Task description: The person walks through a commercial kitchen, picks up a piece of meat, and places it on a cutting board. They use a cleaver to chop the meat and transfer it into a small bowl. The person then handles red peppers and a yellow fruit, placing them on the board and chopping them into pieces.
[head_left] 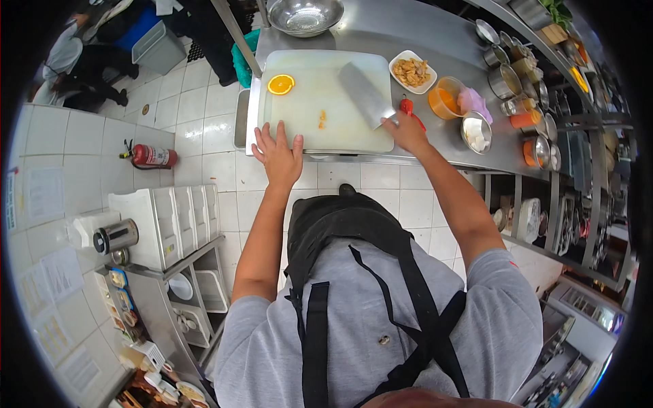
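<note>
A white cutting board [306, 81] lies on the steel counter. My left hand [279, 155] rests at its near left corner, fingers spread and holding nothing. In my right hand [406, 132] is a cleaver [367, 96], gripped at the board's near right edge; its broad blade points away and to the left over the board. A half orange [280, 84], cut face up, sits at the board's left. Small yellow-orange pieces [322, 120] lie near the board's middle. Just beyond my right hand is a red object [407, 106], partly hidden by it.
To the right stand a square bowl of brown pieces [412, 72], an orange-filled container [445, 98], a pink plastic bag [474, 103] and a bowl with white contents [476, 132]. A metal bowl [305, 16] sits behind the board. A steel post [236, 35] rises at the counter's left.
</note>
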A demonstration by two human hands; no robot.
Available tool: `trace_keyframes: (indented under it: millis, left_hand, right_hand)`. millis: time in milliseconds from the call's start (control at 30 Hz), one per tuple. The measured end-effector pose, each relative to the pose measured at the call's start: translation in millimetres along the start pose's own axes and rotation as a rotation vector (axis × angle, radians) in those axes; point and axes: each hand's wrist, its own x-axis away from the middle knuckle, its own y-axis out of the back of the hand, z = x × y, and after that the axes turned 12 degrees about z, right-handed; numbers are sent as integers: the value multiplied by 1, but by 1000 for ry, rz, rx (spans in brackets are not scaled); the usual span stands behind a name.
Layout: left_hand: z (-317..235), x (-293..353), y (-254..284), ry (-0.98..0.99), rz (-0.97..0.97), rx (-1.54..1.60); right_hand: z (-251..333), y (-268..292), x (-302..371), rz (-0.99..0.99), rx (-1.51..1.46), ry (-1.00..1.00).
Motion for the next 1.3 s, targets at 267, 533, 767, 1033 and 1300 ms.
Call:
trace_keyframes:
  millis: [267,533,767,1033,1300]
  left_hand:
    - [-36,29,-17,104,-40,4]
    - [-66,35,-22,147,-51,-62]
    - [-64,40,-14,153,-45,-107]
    - [-45,28,-16,129,-65,-26]
    - [10,27,22,97,-203,70]
  right_hand:
    - [2,31,-8,190,102,211]
    - [8,45,-63,140,185,377]
    - [-4,68,-23,237,183,346]
    - [14,27,15,277,161,221]
    - [-45,11,34,30,-50,54]
